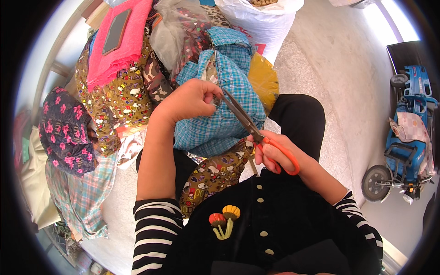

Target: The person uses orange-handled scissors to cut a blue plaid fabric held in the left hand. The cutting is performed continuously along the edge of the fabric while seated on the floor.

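Note:
My right hand (275,151) grips the orange handles of a pair of scissors (245,120), whose dark blades point up and to the left. The blades look nearly closed, with their tips beside the fingertips of my left hand (197,98). That hand is bent at the wrist, its fingers pinched over a bundle of blue checked cloth (237,79). Whether it holds a bit of the cloth or a thread, I cannot tell. A pale, worn patch shows in the bundle's opening. Brown cartoon-print cloth (218,172) lies under the bundle, across my lap.
A phone (117,32) lies on pink cloth (99,68) atop printed fabric at the left. Floral cloth (65,134) sits farther left. Beyond the bundle are a clear plastic bag (168,31) and a white sack (271,24). A blue three-wheeler (407,137) stands far right.

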The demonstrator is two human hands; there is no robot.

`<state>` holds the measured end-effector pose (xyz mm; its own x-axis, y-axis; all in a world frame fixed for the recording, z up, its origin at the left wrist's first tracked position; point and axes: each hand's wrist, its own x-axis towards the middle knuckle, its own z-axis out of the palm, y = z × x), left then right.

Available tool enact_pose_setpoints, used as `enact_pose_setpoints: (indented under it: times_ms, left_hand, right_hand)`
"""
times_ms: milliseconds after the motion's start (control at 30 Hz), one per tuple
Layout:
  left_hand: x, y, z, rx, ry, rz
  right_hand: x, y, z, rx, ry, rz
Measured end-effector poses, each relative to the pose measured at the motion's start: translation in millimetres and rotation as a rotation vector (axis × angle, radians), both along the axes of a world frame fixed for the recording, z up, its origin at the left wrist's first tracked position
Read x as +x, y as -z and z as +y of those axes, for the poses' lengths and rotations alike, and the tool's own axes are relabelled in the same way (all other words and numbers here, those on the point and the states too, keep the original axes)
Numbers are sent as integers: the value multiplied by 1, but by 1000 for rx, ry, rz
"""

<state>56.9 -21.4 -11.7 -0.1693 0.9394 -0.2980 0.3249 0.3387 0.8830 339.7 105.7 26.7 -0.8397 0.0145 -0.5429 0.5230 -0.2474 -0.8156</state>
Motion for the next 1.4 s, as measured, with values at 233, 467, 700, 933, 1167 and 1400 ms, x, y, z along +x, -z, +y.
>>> enact_pose_setpoints:
  times_ms: [233, 467, 700, 933, 1167, 1400]
  left_hand:
    - [-3, 2, -1, -15, 3, -26]
    - [-3, 8, -3, 15, 22, -24]
    - [-3, 7, -4, 51, 11, 10]
    - [-2, 4, -5, 120, -12, 22]
    - [-8, 6, -8, 153, -55, 9]
    - [-10, 9, -7, 302, -51, -26]
  right_hand:
    - [9, -6, 8, -70, -59, -49]
    - [12, -8, 7, -29, -107, -93]
    - [11, -12, 9, -40, -107, -115]
    - [7, -10, 9, -4, -112, -116]
    - [3, 6, 9, 141, -137, 22]
    - [5, 18, 9, 155, -92, 116]
